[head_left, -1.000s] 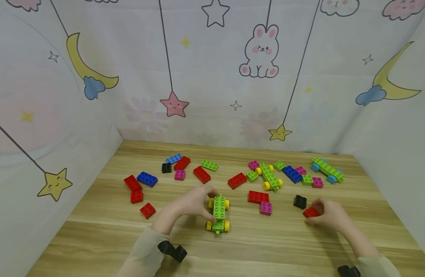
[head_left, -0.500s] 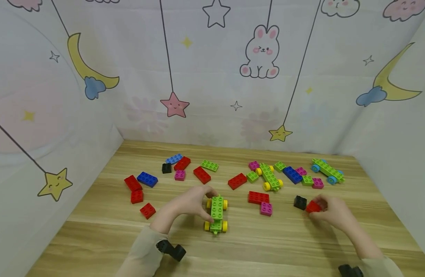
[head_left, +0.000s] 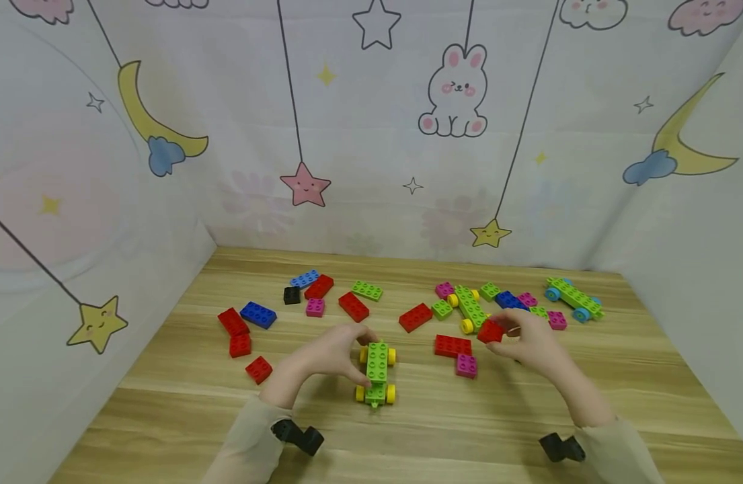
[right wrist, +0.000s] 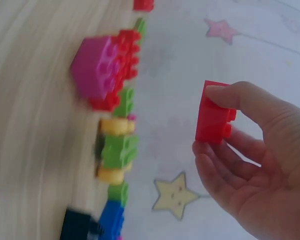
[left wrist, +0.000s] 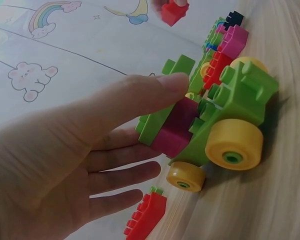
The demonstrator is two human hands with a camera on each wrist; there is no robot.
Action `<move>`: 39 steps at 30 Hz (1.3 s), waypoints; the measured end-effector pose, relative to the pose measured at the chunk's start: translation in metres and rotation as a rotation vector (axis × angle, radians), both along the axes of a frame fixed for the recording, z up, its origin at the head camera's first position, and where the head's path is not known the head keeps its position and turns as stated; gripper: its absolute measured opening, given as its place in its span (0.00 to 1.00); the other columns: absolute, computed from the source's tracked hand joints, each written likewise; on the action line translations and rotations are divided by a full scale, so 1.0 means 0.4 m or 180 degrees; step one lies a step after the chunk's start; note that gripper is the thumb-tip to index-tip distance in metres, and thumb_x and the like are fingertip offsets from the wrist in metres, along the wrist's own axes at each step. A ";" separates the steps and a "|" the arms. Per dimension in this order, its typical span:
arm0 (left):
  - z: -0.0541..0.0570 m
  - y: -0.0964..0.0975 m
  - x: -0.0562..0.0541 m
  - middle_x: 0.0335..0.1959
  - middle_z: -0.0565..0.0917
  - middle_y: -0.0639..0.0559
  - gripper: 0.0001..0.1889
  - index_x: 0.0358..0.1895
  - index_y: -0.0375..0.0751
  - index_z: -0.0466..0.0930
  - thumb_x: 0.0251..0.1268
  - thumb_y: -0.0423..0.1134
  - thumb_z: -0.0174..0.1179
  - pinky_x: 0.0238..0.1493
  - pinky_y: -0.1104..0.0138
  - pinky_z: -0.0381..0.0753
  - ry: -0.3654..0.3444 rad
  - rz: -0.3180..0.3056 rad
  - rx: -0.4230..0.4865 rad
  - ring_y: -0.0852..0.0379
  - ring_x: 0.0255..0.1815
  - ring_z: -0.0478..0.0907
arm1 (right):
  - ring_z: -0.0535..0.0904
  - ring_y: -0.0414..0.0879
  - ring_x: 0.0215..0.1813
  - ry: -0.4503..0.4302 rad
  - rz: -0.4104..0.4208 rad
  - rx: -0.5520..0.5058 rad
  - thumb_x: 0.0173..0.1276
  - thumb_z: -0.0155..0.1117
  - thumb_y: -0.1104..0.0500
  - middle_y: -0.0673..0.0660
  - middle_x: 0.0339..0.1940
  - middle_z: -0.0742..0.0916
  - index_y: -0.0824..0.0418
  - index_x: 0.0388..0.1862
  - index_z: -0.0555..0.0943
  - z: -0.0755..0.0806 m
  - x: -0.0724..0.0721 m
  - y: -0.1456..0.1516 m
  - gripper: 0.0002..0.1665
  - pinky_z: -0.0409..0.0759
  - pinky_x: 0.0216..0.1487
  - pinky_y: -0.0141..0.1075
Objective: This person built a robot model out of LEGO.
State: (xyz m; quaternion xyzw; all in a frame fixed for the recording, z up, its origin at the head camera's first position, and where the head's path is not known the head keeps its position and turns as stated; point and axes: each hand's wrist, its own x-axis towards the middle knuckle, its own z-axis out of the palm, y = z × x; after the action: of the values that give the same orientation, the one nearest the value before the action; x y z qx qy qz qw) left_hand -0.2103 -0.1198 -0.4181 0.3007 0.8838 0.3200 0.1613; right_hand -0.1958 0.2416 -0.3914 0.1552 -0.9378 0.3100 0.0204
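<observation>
My left hand [head_left: 331, 353] holds a toy car [head_left: 376, 366] on the table, thumb at its near end and a finger at its far end. The left wrist view shows the car's yellow wheels [left wrist: 234, 145] and a magenta brick [left wrist: 176, 131] between its green base and a green top brick [left wrist: 165, 112]. Raised off the table, a red brick [right wrist: 212, 120] is pinched between the thumb and fingers of my right hand [head_left: 531, 344]. Below and left of that hand lie a red brick [head_left: 452, 345] and a magenta brick [head_left: 466, 366], touching each other.
A green car base with yellow wheels [head_left: 468, 306] stands behind the right hand, and one with blue wheels [head_left: 573, 299] at the back right. Several loose bricks lie at the left, including a blue brick [head_left: 259, 314] and a red brick [head_left: 259, 370]. A printed cloth [head_left: 371, 148] walls the table's back.
My right hand has lifted the red brick from beside the black brick and carried it left. The left hand and the toy car have shifted slightly left.
</observation>
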 end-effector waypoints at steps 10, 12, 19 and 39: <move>0.001 -0.008 -0.004 0.54 0.81 0.47 0.34 0.57 0.38 0.77 0.44 0.42 0.79 0.61 0.53 0.76 -0.0031 0.0056 -0.0014 0.49 0.56 0.76 | 0.81 0.55 0.48 -0.0103 0.0228 -0.0346 0.59 0.73 0.61 0.61 0.46 0.86 0.68 0.52 0.81 0.009 -0.035 -0.139 0.23 0.82 0.52 0.50; 0.000 -0.008 -0.004 0.54 0.81 0.48 0.34 0.57 0.38 0.77 0.43 0.42 0.79 0.61 0.53 0.76 -0.0012 0.0059 -0.0020 0.49 0.56 0.76 | 0.81 0.54 0.47 -0.0085 0.0281 -0.0414 0.59 0.72 0.62 0.61 0.46 0.86 0.69 0.53 0.81 0.006 -0.040 -0.164 0.23 0.82 0.52 0.51; -0.001 -0.009 -0.007 0.54 0.81 0.46 0.35 0.58 0.36 0.77 0.44 0.43 0.79 0.61 0.52 0.76 0.0012 0.0037 -0.0009 0.48 0.56 0.76 | 0.83 0.50 0.45 0.0066 0.0517 -0.0649 0.57 0.73 0.64 0.59 0.46 0.87 0.65 0.52 0.82 -0.015 -0.048 -0.251 0.22 0.83 0.51 0.47; 0.004 -0.014 -0.008 0.57 0.81 0.44 0.39 0.60 0.35 0.75 0.42 0.45 0.80 0.61 0.51 0.77 -0.0021 0.0045 -0.0013 0.46 0.58 0.77 | 0.82 0.46 0.48 -0.0339 0.0731 -0.0796 0.57 0.75 0.60 0.52 0.46 0.87 0.59 0.51 0.83 -0.073 -0.034 -0.369 0.21 0.82 0.53 0.43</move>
State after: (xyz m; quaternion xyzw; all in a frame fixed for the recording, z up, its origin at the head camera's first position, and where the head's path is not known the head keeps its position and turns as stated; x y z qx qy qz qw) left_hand -0.2136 -0.1253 -0.4167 0.2930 0.8861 0.3204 0.1626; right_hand -0.2095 0.0940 -0.4205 0.2409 -0.8678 0.4323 -0.0457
